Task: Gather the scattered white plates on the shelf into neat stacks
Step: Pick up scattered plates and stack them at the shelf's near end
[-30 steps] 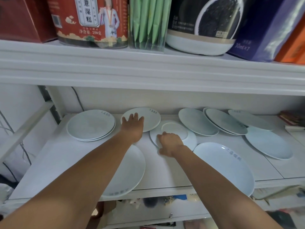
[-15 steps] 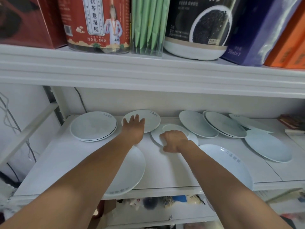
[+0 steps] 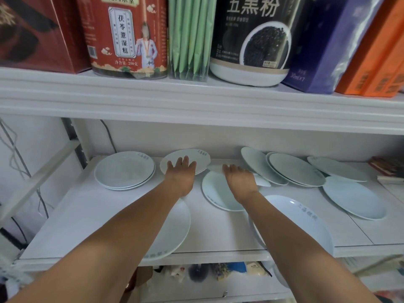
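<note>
White plates lie scattered on the white shelf [image 3: 109, 215]. A stack of plates [image 3: 124, 170] sits at the back left. My left hand [image 3: 181, 171] rests flat, fingers spread, on the back plate [image 3: 196, 156]. My right hand [image 3: 238, 178] stretches over a small plate [image 3: 263, 182]; only that plate's right rim shows, and my thumb is hidden. Under it lies a middle plate [image 3: 215, 193]. One large plate [image 3: 172, 228] overhangs the front edge beneath my left arm, and another [image 3: 303, 224] lies front right. Overlapping plates [image 3: 293, 169] lean at the back right, with two more [image 3: 354, 197] beyond.
The upper shelf edge [image 3: 196, 101] hangs low over the plates and carries a red tin [image 3: 126, 36], green packets [image 3: 188, 36], a black jar [image 3: 251, 40] and boxes. Books [image 3: 387, 169] lie at the far right. A slanted white bar [image 3: 43, 169] runs along the left.
My right hand has opened out from a fist and reached further back and right, and the small plate has shifted right with it. My left hand stays on the back plate.
</note>
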